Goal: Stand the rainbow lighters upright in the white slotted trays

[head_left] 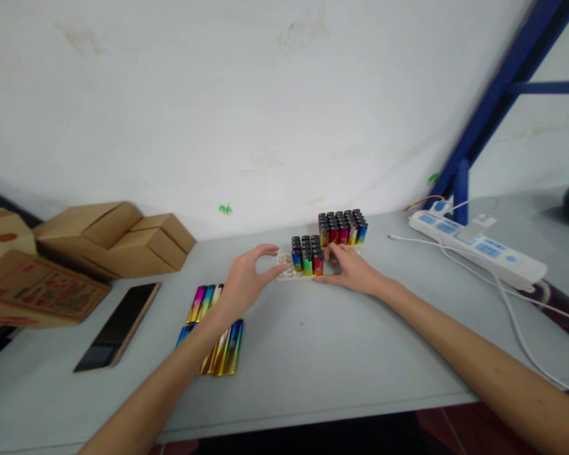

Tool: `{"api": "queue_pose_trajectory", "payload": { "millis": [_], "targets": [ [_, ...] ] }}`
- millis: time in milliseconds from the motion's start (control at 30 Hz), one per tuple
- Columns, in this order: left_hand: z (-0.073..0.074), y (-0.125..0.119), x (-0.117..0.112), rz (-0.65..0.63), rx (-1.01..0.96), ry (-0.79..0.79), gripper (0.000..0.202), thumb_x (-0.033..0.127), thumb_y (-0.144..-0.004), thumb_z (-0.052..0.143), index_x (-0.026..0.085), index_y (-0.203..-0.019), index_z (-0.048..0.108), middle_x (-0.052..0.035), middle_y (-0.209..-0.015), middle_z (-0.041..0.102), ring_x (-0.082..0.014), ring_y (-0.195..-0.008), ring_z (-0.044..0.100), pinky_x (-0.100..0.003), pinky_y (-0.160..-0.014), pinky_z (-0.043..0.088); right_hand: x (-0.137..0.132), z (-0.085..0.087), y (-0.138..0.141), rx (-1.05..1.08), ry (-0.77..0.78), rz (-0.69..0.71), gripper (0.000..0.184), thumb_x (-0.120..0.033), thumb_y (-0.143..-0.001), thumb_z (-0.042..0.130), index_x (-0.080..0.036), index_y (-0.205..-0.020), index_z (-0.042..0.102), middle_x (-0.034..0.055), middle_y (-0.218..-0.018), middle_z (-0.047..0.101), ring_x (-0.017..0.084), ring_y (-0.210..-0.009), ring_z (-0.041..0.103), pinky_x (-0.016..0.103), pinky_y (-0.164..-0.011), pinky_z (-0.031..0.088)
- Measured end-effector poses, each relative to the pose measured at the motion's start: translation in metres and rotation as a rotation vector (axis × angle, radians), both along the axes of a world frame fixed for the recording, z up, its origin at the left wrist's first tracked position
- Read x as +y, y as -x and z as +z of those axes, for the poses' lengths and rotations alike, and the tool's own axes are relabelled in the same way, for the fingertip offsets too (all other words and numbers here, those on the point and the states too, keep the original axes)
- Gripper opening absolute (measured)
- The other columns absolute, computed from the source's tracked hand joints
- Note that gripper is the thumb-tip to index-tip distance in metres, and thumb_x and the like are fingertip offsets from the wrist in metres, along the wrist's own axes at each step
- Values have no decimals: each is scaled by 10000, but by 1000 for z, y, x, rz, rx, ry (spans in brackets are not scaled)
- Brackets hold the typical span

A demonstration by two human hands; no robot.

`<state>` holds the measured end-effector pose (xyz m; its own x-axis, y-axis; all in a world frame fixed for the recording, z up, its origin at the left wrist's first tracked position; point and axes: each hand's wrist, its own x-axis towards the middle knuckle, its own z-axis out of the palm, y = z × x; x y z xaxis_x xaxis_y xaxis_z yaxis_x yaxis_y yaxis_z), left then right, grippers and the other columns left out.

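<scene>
A pale tray with round holes (pixel 287 273) lies on the table, and a block of upright lighters (pixel 307 256) with black tops and shiny coloured bodies fills part of it. My left hand (pixel 251 275) is at the tray's left end, thumb and fingers spread apart with nothing between them. At the other end, my right hand (pixel 348 268) has its thumb at the tray's front edge and its fingers curled beside the lighters, gripping the tray's end. Behind it stands a second block of upright lighters (pixel 342 229). More lighters (pixel 227 351) lie flat, partly hidden under my left forearm.
Cardboard boxes (pixel 114 240) stand at the left, with a printed carton (pixel 47 287) before them. A dark phone (pixel 118 325) lies nearby. On the right are a white power strip (pixel 478 243) and loose white cables (pixel 512 316). A blue metal frame (pixel 493 101) rises behind.
</scene>
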<state>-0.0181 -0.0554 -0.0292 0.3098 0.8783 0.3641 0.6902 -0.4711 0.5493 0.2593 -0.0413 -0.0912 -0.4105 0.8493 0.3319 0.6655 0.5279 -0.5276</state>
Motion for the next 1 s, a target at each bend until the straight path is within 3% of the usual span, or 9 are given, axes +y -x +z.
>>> {"api": "queue_pose_trajectory", "payload": {
  "millis": [100, 200, 333, 533, 767, 900, 1000],
  "targets": [
    [2, 41, -3, 43, 196, -28, 440, 622, -900, 626, 226, -1066, 723, -117, -1249, 711, -313, -1201, 652, -488, -1109, 442, 0, 1, 0, -8, 5, -5, 479, -587, -808, 749, -245, -871, 420, 72, -940, 621, 254, -847, 576, 363, -725, 447],
    [-5, 80, -7, 49, 331, 11, 563, 737, -870, 567, 220, -1017, 736, -151, -1320, 649, -351, -1278, 593, -535, -1139, 401, -1, 2, 0, -8, 10, -9, 470, -584, -805, 747, -245, -877, 429, 77, -945, 626, 261, -847, 580, 372, -722, 453],
    [-18, 106, -17, 72, 416, 23, 640, 798, -874, 477, 209, -996, 692, -167, -1333, 614, -372, -1367, 502, -572, -1171, 348, -1, 4, 1, -20, 19, -14, 452, -580, -812, 737, -244, -891, 446, 77, -948, 636, 259, -837, 583, 374, -714, 453],
    [-27, 97, -20, 105, 427, -4, 602, 766, -918, 425, 191, -898, 603, -201, -1365, 568, -384, -1427, 432, -596, -1206, 267, -1, 3, 1, 0, 11, -16, 470, -591, -801, 749, -248, -871, 436, 60, -918, 628, 244, -793, 571, 357, -669, 433],
    [-35, 71, -12, 9, 422, 54, 469, 631, -945, 500, 193, -819, 612, -186, -1485, 494, -355, -1506, 317, -613, -1229, 217, -1, 3, 1, -16, 8, -23, 460, -588, -804, 746, -245, -874, 447, 66, -930, 634, 251, -812, 582, 362, -679, 442],
    [-36, 58, -10, -49, 363, 125, 369, 527, -936, 541, 197, -789, 612, -183, -1455, 524, -344, -1496, 350, -559, -1228, 287, -1, 3, 1, -23, 15, -24, 459, -579, -809, 748, -244, -880, 443, 71, -951, 637, 251, -824, 583, 369, -705, 451],
    [-29, 49, -13, -60, 224, 67, 328, 482, -977, 500, 196, -877, 624, -166, -1399, 576, -322, -1444, 438, -518, -1209, 332, -1, 3, 1, -20, 18, -14, 468, -575, -808, 754, -244, -887, 432, 72, -957, 632, 255, -845, 583, 372, -730, 456]
  ]
}}
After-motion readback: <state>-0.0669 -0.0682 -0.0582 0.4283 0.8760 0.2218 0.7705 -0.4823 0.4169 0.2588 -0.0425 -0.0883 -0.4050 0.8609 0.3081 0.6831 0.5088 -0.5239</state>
